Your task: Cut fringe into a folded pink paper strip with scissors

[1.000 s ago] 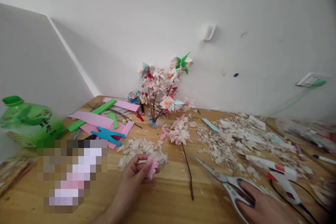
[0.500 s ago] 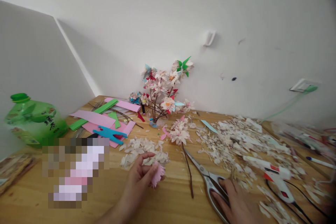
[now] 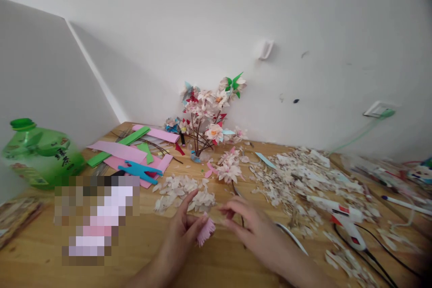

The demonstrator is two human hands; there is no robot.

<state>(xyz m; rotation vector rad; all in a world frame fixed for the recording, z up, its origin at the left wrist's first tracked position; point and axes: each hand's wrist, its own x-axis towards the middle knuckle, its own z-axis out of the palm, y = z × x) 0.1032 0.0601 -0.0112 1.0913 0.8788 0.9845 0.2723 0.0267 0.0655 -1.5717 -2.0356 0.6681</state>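
Between the thumb and fingers of my left hand (image 3: pixel 187 225) is a piece of fringed pink paper (image 3: pixel 205 231), its cut strips fanning to the right. My right hand (image 3: pixel 248 222) is just right of it, fingers loosely curved with a small gap between thumb and forefinger, holding nothing visible. Beneath that hand lie the scissors (image 3: pixel 292 236), mostly hidden. A handmade flower (image 3: pixel 229 171) with pale petals lies beyond, its brown stem partly covered by my right hand. Loose whitish petals (image 3: pixel 184 191) are piled past my left hand.
A vase of handmade flowers (image 3: pixel 205 112) stands by the wall. Coloured crepe paper (image 3: pixel 118 149) and a green bottle (image 3: pixel 40 157) are on the left. Scattered dried petals (image 3: pixel 293 171) and a corded white glue gun (image 3: pixel 347 220) lie on the right. A blurred-out patch covers the lower left.
My right hand has let go of the scissors, leaving them on the table, and moved left towards the fringed pink paper. My left hand still holds the paper.
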